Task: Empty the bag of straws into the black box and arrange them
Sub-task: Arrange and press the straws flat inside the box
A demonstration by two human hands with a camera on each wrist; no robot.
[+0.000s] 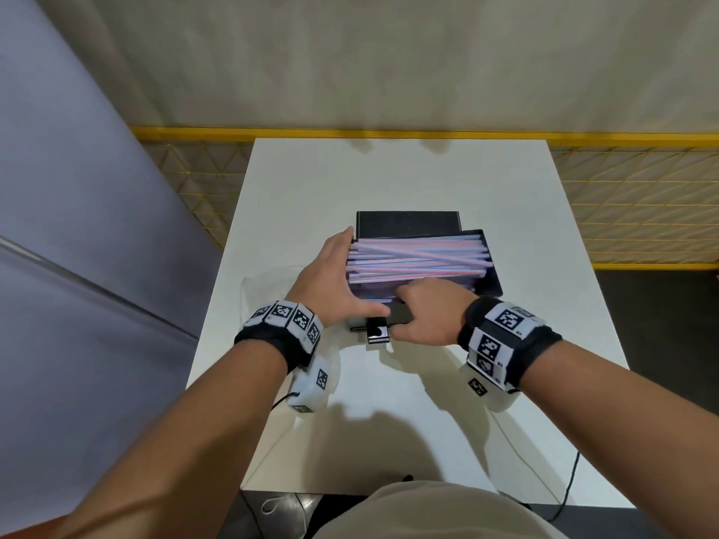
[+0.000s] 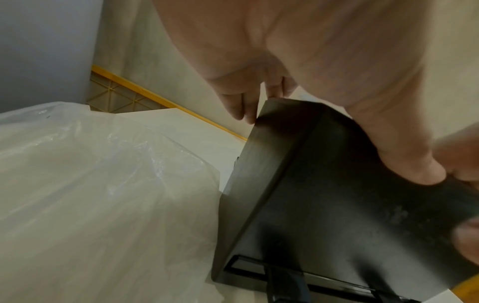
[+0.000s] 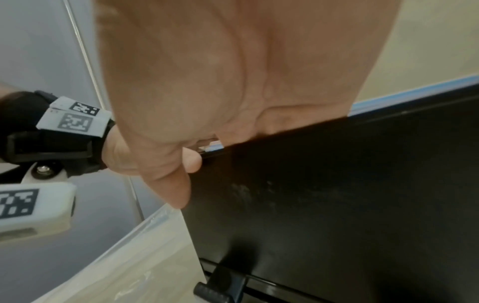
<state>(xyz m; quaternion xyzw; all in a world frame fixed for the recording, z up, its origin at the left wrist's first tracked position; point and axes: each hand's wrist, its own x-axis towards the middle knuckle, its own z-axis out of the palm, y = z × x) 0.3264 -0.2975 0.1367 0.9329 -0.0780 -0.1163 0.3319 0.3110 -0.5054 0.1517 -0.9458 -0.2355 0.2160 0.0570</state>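
The straws (image 1: 418,262) lie in the black box (image 1: 491,282) between both hands. The left hand (image 1: 334,274), flat-fingered, squares their ends; the right hand (image 1: 430,315), fingers curled, seemingly grips the near wall. Press evenly, steadying the box.

Bare surface (image 1: 544,227) right of, beyond black box (image 1: 491,282); empty bag (image 1: 264,289) just left; both hands crowd near-left corner.

left hand (image 1: 334,272): fingers straight, thumb spread | right hand (image 1: 430,311): fingers curled downward
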